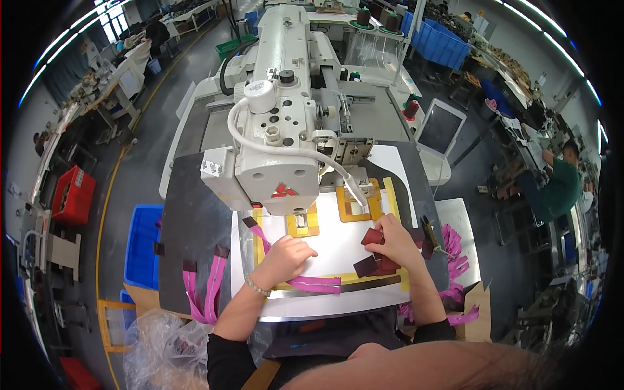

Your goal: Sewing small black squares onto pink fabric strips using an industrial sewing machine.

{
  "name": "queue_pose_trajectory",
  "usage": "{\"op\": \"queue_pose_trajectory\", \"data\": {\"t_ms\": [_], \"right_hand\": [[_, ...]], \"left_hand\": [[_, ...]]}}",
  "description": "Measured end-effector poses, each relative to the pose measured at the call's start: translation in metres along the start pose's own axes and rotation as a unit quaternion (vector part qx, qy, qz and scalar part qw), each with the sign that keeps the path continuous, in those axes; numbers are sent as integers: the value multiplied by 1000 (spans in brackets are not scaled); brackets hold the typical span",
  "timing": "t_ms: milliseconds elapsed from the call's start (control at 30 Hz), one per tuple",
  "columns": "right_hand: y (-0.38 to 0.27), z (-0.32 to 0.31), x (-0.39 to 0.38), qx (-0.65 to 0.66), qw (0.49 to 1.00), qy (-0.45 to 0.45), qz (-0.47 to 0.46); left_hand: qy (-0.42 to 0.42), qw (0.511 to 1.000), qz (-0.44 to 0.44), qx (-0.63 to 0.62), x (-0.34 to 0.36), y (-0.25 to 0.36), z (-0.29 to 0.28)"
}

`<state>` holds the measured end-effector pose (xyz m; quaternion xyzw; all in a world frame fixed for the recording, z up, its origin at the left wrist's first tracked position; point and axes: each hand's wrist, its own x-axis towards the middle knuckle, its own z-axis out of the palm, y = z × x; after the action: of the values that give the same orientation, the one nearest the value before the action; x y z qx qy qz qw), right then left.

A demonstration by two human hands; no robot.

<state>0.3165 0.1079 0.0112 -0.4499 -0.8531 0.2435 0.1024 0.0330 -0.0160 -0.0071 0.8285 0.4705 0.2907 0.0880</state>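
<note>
My left hand (286, 260), fingers curled, rests on a pink zipper tape (313, 284) lying across the white work plate (338, 250); the tape's upper part has a dark end tab. My right hand (396, 244) grips a dark red piece (372, 239); other dark red and brown pieces (365, 265) lie beside it. Above my hands is a white industrial sewing machine (273, 156) with yellow clamp frames (348, 208). More pink zipper tapes with dark tabs (211, 286) hang at the left of the dark table, and a pink heap (455, 260) lies at the right.
A blue bin (140, 246) and a red crate (71, 198) stand left, near clear plastic bags (156, 351). A tablet (441, 133) and thread spools (409, 110) are at the back right. A person in green (562, 185) sits at a bench on the right.
</note>
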Motion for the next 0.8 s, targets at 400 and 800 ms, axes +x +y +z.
{"op": "queue_pose_trajectory", "data": {"t_ms": [400, 800], "right_hand": [[-30, -12, 22, 402, 894, -197, -2], [-49, 49, 33, 539, 784, -309, 15]], "left_hand": [[28, 999, -10, -17, 3, 13, 3], [83, 986, -19, -147, 1, 15, -3]]}}
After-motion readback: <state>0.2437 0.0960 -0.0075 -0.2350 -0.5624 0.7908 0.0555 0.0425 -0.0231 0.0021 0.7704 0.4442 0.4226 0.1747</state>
